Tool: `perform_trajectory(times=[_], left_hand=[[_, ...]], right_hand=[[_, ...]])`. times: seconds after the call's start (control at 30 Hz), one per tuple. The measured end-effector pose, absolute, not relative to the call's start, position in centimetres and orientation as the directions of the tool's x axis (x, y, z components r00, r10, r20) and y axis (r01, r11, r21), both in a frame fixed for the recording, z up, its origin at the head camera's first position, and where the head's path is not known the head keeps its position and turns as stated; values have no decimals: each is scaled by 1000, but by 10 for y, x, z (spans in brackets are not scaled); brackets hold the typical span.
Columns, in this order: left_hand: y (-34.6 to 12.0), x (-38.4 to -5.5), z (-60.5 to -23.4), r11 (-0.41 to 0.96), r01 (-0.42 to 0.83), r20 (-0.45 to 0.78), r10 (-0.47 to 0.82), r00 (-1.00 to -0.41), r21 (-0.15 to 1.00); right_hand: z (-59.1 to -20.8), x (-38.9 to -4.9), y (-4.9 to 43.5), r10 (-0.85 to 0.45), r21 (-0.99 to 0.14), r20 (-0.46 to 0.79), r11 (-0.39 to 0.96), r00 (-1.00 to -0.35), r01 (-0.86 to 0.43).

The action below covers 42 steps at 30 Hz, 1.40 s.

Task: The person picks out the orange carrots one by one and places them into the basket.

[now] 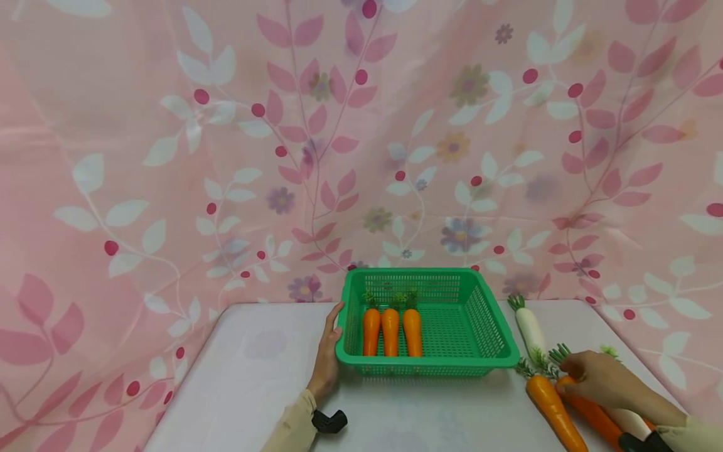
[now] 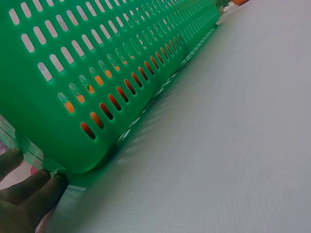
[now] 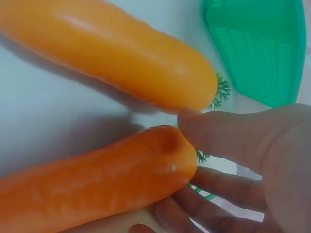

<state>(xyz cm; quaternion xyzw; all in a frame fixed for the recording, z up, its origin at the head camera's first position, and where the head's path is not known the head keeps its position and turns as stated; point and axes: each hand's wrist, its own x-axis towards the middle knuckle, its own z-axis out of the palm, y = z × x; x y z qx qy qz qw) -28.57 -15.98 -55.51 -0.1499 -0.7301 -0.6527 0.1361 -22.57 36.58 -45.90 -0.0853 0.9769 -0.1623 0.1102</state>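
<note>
A green plastic basket (image 1: 427, 362) stands on the table with three orange carrots (image 1: 390, 333) side by side in its left part. My left hand (image 1: 326, 361) rests along the basket's left side; in the left wrist view its fingers (image 2: 36, 191) lie against the lower corner. Right of the basket, my right hand (image 1: 599, 380) is over the leafy end of a darker orange carrot (image 1: 590, 408). In the right wrist view, thumb and fingers straddle that carrot's thick end (image 3: 180, 165). A lighter carrot (image 3: 146, 60) lies beside it, close to the thumb.
A white radish (image 1: 530, 326) with green leaves lies beyond the right hand, near the basket. Another white vegetable (image 1: 631, 422) shows partly under the right forearm. A pink floral cloth (image 1: 316, 157) hangs behind the white table (image 1: 254, 364).
</note>
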Motion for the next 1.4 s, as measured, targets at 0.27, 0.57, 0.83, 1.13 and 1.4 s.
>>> perform_trajectory(times=[0.27,0.57,0.83,1.13,1.4], left_hand=[[-160,-286,-555,115,398,396,40,-917,910],[-161,-284,-556,112,379,378,34,-925,918],[-162,-283,-556,114,375,373,34,-927,920],[-162,-282,-558,131,400,400,30,-916,907],[-161,-283,-560,141,393,393,26,-919,909]], right_hand=[[-461,-225,366,-196,-311,-157,940,-968,-140],[-470,-225,365,-155,-247,-152,962,-976,-114],[-470,-221,363,-174,-231,-116,962,-978,-144],[-466,-223,370,-202,-364,-166,922,-965,-131],[-447,-236,384,-141,-612,-363,782,-921,121]])
